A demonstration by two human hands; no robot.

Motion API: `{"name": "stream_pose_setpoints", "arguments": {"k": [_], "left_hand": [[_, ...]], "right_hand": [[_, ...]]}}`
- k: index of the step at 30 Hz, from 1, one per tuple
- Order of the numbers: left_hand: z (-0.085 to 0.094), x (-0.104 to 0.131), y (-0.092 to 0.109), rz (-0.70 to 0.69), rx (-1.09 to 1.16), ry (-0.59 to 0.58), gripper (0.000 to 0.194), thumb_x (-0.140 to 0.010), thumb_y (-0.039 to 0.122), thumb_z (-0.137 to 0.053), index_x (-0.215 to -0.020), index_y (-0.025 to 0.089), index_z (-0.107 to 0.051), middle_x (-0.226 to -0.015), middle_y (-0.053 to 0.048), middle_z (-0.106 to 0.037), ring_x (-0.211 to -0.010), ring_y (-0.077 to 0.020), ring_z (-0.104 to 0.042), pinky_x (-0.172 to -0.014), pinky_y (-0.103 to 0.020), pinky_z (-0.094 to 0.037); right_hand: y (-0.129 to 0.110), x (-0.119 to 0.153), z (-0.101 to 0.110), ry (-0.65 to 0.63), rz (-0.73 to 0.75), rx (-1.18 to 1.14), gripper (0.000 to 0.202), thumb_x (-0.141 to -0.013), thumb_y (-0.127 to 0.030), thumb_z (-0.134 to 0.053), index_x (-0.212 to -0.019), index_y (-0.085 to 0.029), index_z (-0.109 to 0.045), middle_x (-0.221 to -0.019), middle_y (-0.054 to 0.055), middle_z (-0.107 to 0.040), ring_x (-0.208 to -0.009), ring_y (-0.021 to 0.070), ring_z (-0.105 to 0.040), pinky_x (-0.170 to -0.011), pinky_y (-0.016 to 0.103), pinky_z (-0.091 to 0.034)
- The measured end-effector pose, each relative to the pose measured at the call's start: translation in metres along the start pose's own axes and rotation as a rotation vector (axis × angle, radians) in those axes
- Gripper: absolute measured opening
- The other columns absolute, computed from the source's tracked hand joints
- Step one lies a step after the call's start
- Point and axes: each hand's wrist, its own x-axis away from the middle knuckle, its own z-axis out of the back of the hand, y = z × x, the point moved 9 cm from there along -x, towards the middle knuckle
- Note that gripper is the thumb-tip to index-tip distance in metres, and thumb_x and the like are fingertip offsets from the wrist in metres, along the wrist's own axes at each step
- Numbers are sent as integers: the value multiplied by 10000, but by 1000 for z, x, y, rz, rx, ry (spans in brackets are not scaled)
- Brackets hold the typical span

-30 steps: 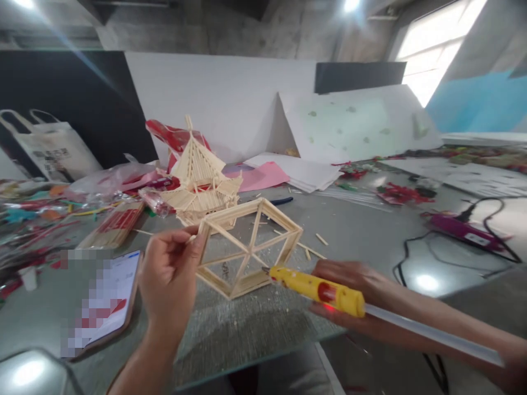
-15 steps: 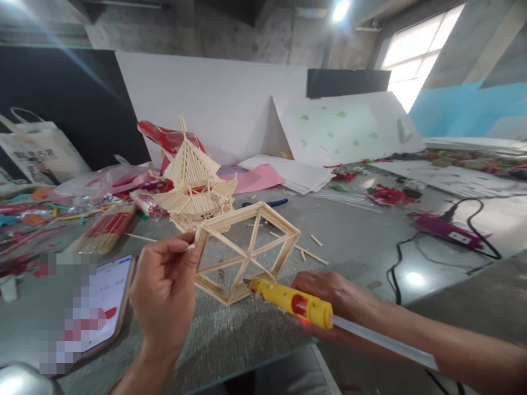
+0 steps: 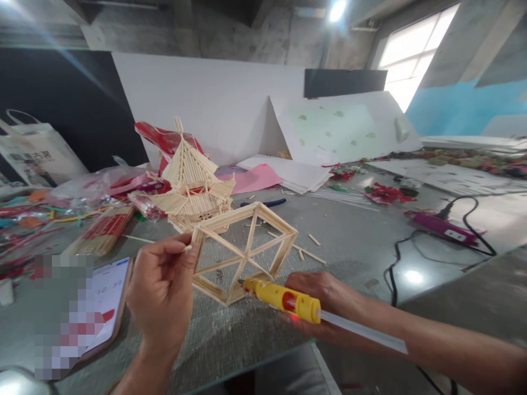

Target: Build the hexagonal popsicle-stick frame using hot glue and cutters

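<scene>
My left hand (image 3: 162,285) pinches the left edge of a hexagonal wooden stick frame (image 3: 284,253), whose spokes meet at its middle; a short stick end (image 3: 188,248) shows at the fingertips. The frame is held tilted above the table. My right hand (image 3: 315,296) is closed around a yellow glue gun (image 3: 269,294) with a clear glue stick (image 3: 364,331) out of its back. The gun's nozzle is at the frame's lower part, by a spoke; whether it touches cannot be made out. Behind the frame stands a pagoda-like stick model (image 3: 193,178).
A phone (image 3: 107,307) lies left of my left hand, with bundled sticks (image 3: 102,230) behind it. Dark pliers (image 3: 267,203) and loose stick pieces (image 3: 314,240) lie beyond the frame. At the right are a purple power strip (image 3: 447,227) and its black cable (image 3: 396,269).
My right hand and the glue gun have shifted slightly left, and the nozzle sits further left along the frame's lower part. My left hand still holds the frame.
</scene>
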Motion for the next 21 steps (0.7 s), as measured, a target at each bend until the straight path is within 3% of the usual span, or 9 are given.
{"name": "stream_pose_setpoints", "arguments": {"k": [9,21], "left_hand": [[2,0,0,-5,-23,7,164,-729,241,-674,-828,201,-549,-870,5,-703,-781,-126,-672,-638,-203,-547],[1,-1,2,0,-48,7,160,-732,226,-675,-822,200,-545,-871,13,-702,-766,-114,-672,-616,-167,-532]], "right_hand": [[-1,1,0,47,37,22,194,-811,-380,-476,-705,-222,-438,-630,-8,-495,-528,114,-464,-483,244,-319],[1,0,-3,15,39,40,227,-816,-394,-483,-691,-215,-423,-622,-13,-467,-521,105,-432,-480,239,-294]]}}
